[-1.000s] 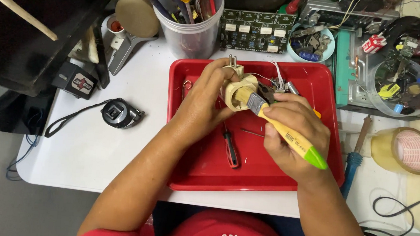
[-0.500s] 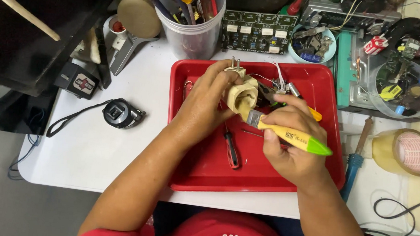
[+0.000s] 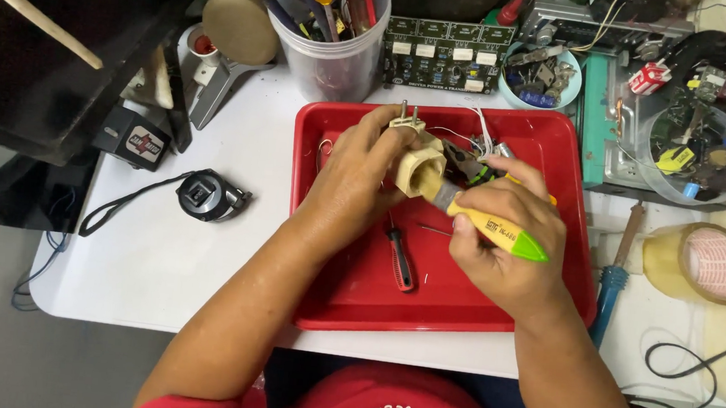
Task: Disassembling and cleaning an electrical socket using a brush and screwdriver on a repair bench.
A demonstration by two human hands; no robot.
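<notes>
My left hand [image 3: 352,182] holds a cream plastic plug [image 3: 417,167] with two metal prongs pointing away from me, over a red tray [image 3: 458,309]. My right hand [image 3: 508,257] grips a yellow tool with a green end [image 3: 497,230], its tip pressed into the plug's open round end. Green-handled pliers [image 3: 472,167] and loose wires lie in the tray just behind the plug. A small red-and-black screwdriver [image 3: 399,262] rests on the tray floor below my hands.
A clear cup of tools [image 3: 337,32], a green circuit board [image 3: 446,56] and a bowl of small parts [image 3: 542,76] stand behind the tray. A tape measure [image 3: 206,195] lies left; a soldering iron [image 3: 613,277] and tape roll [image 3: 700,262] lie right.
The yellow tool has levelled out from a steep slant and its tip has gone further into the plug. My left hand turned the plug slightly; the prongs now show clearly.
</notes>
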